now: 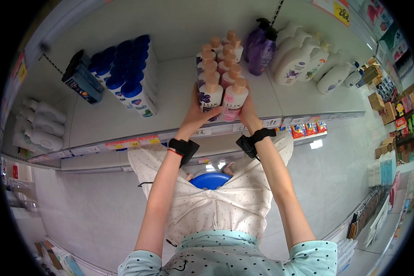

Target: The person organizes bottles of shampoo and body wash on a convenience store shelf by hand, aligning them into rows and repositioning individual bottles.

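Note:
Two rows of LUX pump-less bottles with peach caps stand on a white store shelf [172, 114]. My left hand [196, 114] is around the left side of the front white bottle with a purple flower [210, 96], its thumb across the lower front. My right hand [248, 108] lies against the right side of the front pink-and-white bottle [234, 101]. The two front bottles stand side by side between my hands, with several similar ones behind them. Most of my fingers are hidden behind the bottles. Each wrist wears a black strap with a small device.
Blue-capped white bottles [138, 96] and dark blue boxes [84, 82] stand to the left. Purple pump bottles [260, 51] and white pump bottles [291, 67] stand to the right. Price tags line the shelf edge [224, 129]. Tide packs [298, 131] lie lower right. A blue stool [210, 181] is below me.

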### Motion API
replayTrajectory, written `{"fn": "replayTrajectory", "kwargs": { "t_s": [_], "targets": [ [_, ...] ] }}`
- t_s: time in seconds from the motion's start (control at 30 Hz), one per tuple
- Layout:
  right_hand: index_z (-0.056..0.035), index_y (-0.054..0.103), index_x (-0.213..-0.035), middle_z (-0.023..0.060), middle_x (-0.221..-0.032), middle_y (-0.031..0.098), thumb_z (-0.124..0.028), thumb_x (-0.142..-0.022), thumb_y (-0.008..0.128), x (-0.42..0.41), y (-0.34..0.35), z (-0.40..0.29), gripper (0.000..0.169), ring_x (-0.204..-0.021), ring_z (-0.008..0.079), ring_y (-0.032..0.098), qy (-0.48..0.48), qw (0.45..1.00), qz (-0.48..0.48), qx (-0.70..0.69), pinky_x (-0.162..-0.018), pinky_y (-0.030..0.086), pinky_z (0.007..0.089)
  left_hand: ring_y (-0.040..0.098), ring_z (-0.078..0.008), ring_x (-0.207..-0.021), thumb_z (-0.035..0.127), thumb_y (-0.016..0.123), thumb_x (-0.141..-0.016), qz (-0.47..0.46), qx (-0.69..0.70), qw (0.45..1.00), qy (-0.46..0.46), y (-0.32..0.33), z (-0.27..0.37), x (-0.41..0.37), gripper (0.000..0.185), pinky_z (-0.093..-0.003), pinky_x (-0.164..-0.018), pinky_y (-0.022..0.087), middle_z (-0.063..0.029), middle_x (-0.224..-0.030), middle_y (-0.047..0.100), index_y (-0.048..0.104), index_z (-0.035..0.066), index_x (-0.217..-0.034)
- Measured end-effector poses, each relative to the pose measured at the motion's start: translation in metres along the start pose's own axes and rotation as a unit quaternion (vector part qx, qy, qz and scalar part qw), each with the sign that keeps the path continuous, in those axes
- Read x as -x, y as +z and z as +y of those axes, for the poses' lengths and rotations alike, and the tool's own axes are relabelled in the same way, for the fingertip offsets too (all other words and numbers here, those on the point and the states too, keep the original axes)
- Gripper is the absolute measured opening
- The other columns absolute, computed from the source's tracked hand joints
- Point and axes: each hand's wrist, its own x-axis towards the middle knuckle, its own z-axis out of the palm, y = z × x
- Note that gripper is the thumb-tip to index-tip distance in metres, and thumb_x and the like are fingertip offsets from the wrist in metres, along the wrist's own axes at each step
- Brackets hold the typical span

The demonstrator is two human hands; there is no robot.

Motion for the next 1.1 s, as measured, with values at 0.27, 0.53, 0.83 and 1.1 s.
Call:
{"fn": "replayTrajectory", "kwargs": {
  "t_s": [0.27, 0.53, 0.83, 1.1],
  "targets": [
    [-0.0138, 0.034, -0.138, 0.0036, -0.132, 0.048, -0.049, -0.097, 0.032, -0.008, 0.009, 0.023, 0.054, -0.120, 0.0180, 0.048, -0.024, 0.999, 0.011, 0.024, -0.099, 0.040, 0.0352, 0.040, -0.0244, -0.126, 0.025, 0.081, -0.070, 0.034, -0.011, 0.999, -0.022, -0.020, -0.006, 0.008, 0.109, -0.0329, -0.101, 0.036, -0.0179, -0.138, 0.036, 0.006, -0.002, -0.144],
    [-0.0072, 0.033, -0.138, 0.0069, -0.135, 0.044, -0.040, -0.098, 0.033, -0.006, 0.011, 0.048, 0.051, -0.123, 0.0186, 0.044, -0.132, 0.987, 0.049, 0.080, -0.101, 0.036, 0.0341, 0.043, -0.0279, -0.122, 0.021, 0.080, -0.067, 0.102, -0.158, 0.980, 0.065, -0.030, -0.014, 0.022, 0.097, -0.0347, -0.100, 0.036, -0.0197, -0.134, 0.039, 0.021, -0.002, -0.140],
    [-0.0009, 0.053, -0.106, 0.0087, -0.097, 0.061, -0.017, -0.069, 0.074, 0.046, 0.016, 0.031, 0.046, -0.090, 0.0195, 0.056, -0.292, 0.842, 0.049, 0.452, -0.084, 0.044, 0.0322, 0.064, -0.0207, -0.086, 0.013, 0.076, -0.070, 0.088, -0.213, 0.972, 0.046, -0.041, -0.002, 0.043, 0.046, -0.0311, -0.078, 0.049, -0.0131, -0.094, 0.065, 0.056, -0.002, -0.109],
    [0.0002, 0.058, -0.108, 0.0074, -0.097, 0.065, -0.010, -0.069, 0.077, 0.030, -0.028, -0.017, 0.045, -0.088, 0.0168, 0.061, -0.178, 0.877, -0.051, 0.444, -0.084, 0.047, 0.0305, 0.064, -0.0182, -0.091, 0.011, 0.075, -0.074, 0.003, -0.219, 0.976, -0.009, -0.054, 0.006, 0.037, 0.046, -0.0295, -0.081, 0.050, -0.0120, -0.099, 0.066, 0.055, -0.002, -0.113]
  ]
}}
